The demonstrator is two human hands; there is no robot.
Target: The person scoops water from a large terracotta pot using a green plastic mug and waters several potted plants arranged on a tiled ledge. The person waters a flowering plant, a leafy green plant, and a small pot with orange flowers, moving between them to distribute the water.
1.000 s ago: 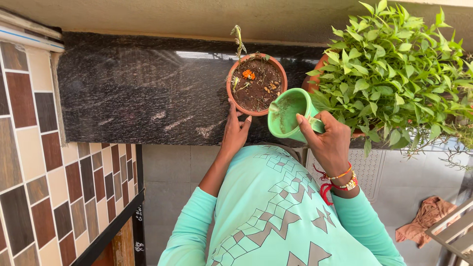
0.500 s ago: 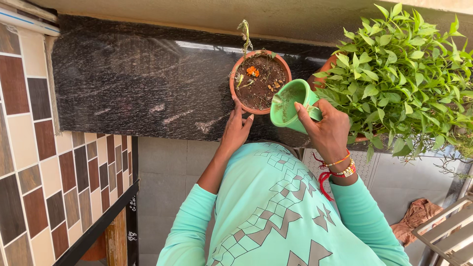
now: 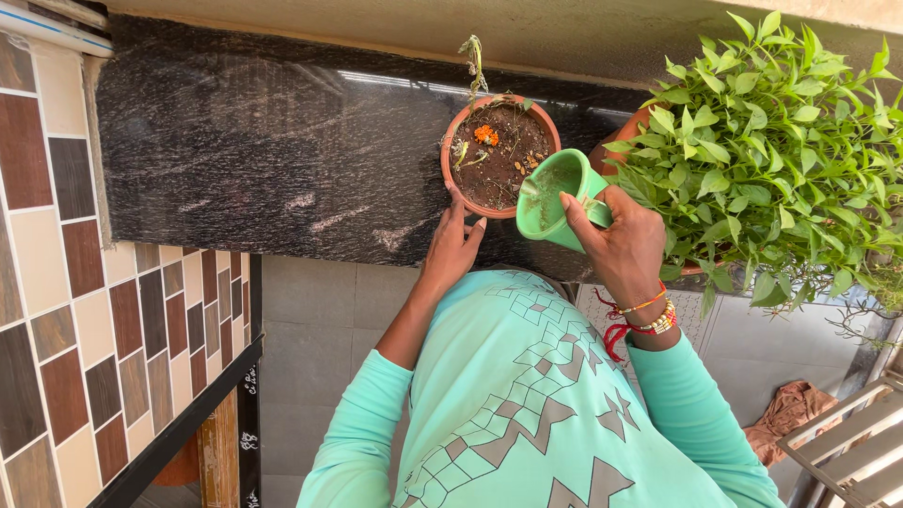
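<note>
My right hand (image 3: 619, 246) grips a green plastic mug (image 3: 557, 199) by its handle, tilted with its mouth toward a small terracotta pot (image 3: 455, 186). That pot holds dark soil (image 3: 499, 160), a dried stem and an orange flower (image 3: 485, 134). My left hand (image 3: 451, 246) rests against the near side of the pot, fingers spread on its rim and wall. The pot stands on a dark granite ledge (image 3: 263, 160).
A bushy green-leaved plant (image 3: 781, 150) in a larger terracotta pot stands right of the mug. A tiled wall (image 3: 85, 310) runs down the left. Below are a grey floor, a brown cloth (image 3: 785, 414) and a metal frame (image 3: 847, 452) at bottom right.
The mug has moved slightly up and toward the small pot. My left hand stays on the pot. The view has shifted a little.
</note>
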